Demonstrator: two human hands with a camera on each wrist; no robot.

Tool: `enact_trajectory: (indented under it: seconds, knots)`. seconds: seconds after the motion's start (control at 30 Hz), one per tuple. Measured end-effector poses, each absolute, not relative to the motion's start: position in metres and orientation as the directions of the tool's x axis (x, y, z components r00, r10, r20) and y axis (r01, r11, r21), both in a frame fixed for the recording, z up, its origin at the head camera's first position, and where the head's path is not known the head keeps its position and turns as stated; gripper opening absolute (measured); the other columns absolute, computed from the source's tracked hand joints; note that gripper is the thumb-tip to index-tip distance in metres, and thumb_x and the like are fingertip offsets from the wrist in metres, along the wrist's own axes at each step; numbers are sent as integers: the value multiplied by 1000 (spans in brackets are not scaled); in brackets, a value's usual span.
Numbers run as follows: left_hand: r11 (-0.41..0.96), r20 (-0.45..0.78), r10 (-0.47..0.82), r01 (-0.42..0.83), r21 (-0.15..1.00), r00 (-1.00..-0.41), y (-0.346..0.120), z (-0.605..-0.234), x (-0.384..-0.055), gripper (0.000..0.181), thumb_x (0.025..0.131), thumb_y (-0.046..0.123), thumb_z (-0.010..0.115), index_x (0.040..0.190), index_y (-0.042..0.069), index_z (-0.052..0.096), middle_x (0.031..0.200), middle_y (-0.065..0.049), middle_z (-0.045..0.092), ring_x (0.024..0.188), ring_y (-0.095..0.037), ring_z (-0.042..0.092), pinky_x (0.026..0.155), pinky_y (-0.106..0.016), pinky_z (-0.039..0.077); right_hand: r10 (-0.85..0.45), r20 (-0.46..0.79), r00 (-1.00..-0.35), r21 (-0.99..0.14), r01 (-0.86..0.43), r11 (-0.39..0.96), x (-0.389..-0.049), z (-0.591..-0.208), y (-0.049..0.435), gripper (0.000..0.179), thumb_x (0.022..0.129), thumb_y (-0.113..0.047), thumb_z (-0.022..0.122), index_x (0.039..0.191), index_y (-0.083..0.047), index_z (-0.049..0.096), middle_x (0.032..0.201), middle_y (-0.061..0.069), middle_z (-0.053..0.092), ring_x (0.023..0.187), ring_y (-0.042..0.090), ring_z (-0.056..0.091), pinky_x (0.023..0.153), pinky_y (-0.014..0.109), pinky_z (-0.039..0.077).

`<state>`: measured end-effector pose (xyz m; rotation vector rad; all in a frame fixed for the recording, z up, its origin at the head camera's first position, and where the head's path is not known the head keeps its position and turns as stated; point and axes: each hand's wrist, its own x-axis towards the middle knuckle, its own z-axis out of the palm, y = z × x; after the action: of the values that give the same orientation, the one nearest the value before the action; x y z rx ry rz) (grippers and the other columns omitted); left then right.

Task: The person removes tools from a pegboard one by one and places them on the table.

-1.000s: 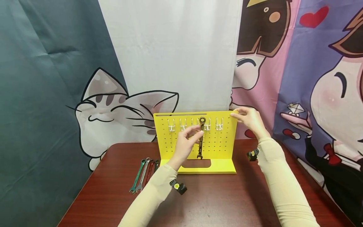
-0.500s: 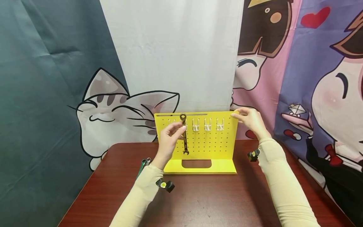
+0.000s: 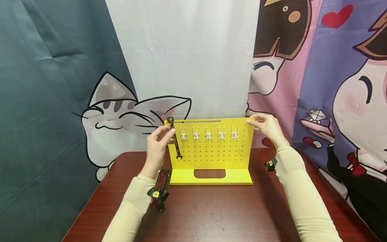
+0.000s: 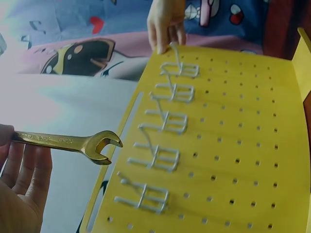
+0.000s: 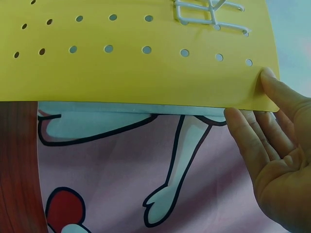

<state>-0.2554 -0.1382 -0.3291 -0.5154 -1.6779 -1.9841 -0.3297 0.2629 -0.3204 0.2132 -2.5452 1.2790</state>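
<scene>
My left hand (image 3: pixel 155 146) pinches a dark ratcheting combination wrench (image 3: pixel 176 144) between thumb and fingers, in front of the left edge of a yellow pegboard (image 3: pixel 211 161). The wrench's ring end points up in the head view, tilted slightly left, and its open jaw end points down. In the left wrist view that open end of the wrench (image 4: pixel 99 145) stands apart from the white hooks (image 4: pixel 154 158). My right hand (image 3: pixel 266 127) grips the board's top right corner; in the right wrist view the thumb lies on its front.
Several wrenches lie on the brown table (image 3: pixel 208 215) left of the board, among them a red wrench (image 3: pixel 160 178) and a dark wrench (image 3: pixel 166 178), partly hidden by the left wrist. A row of double hooks (image 3: pixel 209 132) sticks out from the board. Printed curtains (image 3: pixel 193 60) hang behind.
My left hand has carried the wrench leftward across the board's front, from near the fourth hook to the left edge. The right hand has kept its grip on the corner.
</scene>
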Motion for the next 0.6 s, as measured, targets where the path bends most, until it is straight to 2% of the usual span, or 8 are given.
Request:
enact_trajectory:
  seconds: [0.27, 0.5, 0.6]
  knots:
    - [-116, 573, -192, 599, 793, -797, -168, -328, -252, 15, 94, 1, 69, 107, -5, 68, 90, 1, 72, 78, -11, 68, 64, -27, 59, -8, 326, -946, -764, -268, 587, -330, -320, 261, 51, 91, -44, 74, 121, -4, 68, 120, 21, 69, 105, 32, 71, 85, 39, 59]
    - [-127, 547, -225, 580, 804, -807, -190, -326, -252, 12, 93, -3, 69, 102, 5, 72, 89, 1, 72, 77, -10, 67, 64, -26, 59, 9, 321, -947, -770, -255, 585, -329, -321, 261, 48, 90, -44, 75, 120, -6, 69, 119, 19, 70, 104, 31, 71, 88, 44, 57]
    - [-129, 528, -241, 566, 814, -814, -198, -326, -252, 12, 92, -2, 70, 101, 6, 73, 89, 1, 72, 75, -10, 66, 63, -25, 59, 13, 323, -946, -775, -256, 577, -329, -321, 261, 48, 90, -44, 75, 119, -6, 69, 119, 19, 70, 103, 31, 71, 88, 44, 57]
